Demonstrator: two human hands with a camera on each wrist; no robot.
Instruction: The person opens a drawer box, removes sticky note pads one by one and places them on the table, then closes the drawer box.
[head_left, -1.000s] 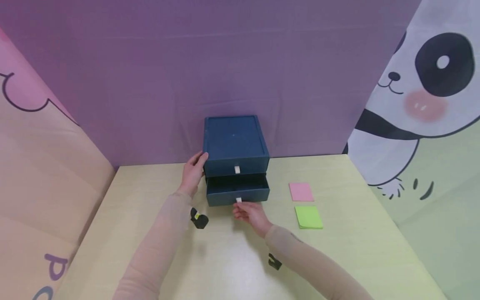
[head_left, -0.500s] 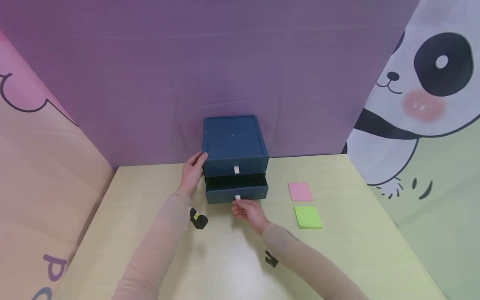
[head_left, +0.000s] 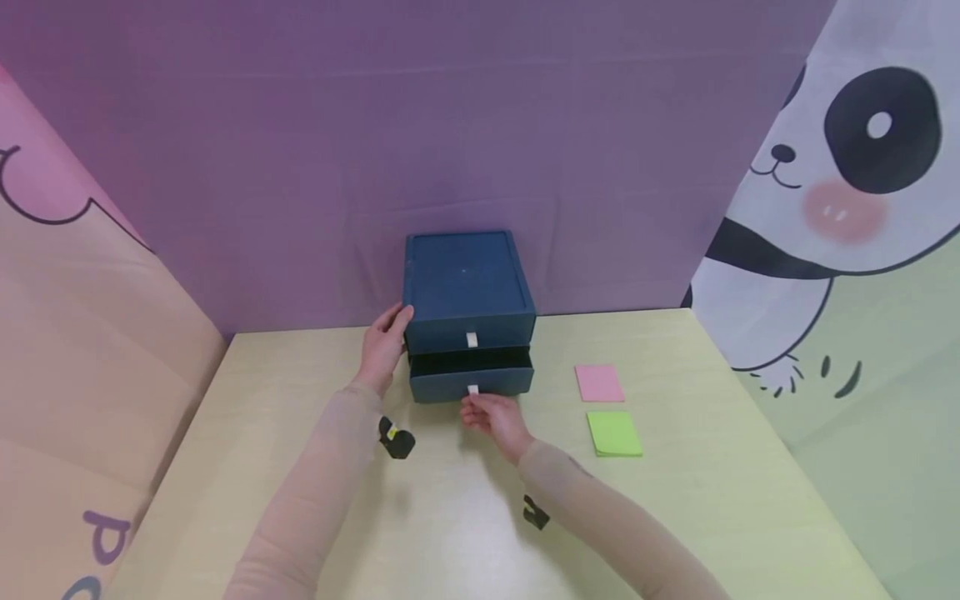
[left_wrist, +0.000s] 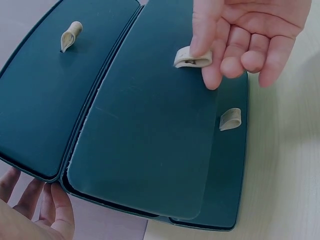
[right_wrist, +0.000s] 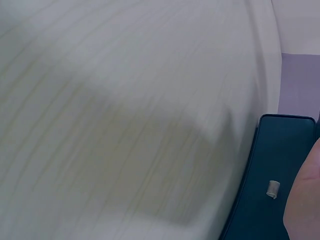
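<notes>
A dark blue drawer cabinet (head_left: 467,275) stands against the purple backdrop. Its middle drawer (left_wrist: 140,120) juts partway out, while the drawers above and below it are in. My right hand (head_left: 498,423) pinches the middle drawer's pale pull tab (left_wrist: 186,59) between thumb and index finger; the other fingers hang loosely bent. My left hand (head_left: 384,346) rests against the cabinet's left side, its thumb at the front upper corner and its fingertips on the side panel. In the right wrist view, only an edge of the right hand (right_wrist: 306,200) shows beside the cabinet.
To the right of the cabinet lie a pink sticky-note pad (head_left: 599,383) and a lime green pad (head_left: 614,433) on the pale wooden table (head_left: 300,467). Purple fabric (head_left: 337,167) hangs directly behind, and printed curtains flank both sides. Black camera pieces (head_left: 396,439) sit at the wrists.
The middle drawer has slid a little way inward, and my right hand has moved toward the cabinet with it, still holding the tab. My left hand stays in place on the side.
</notes>
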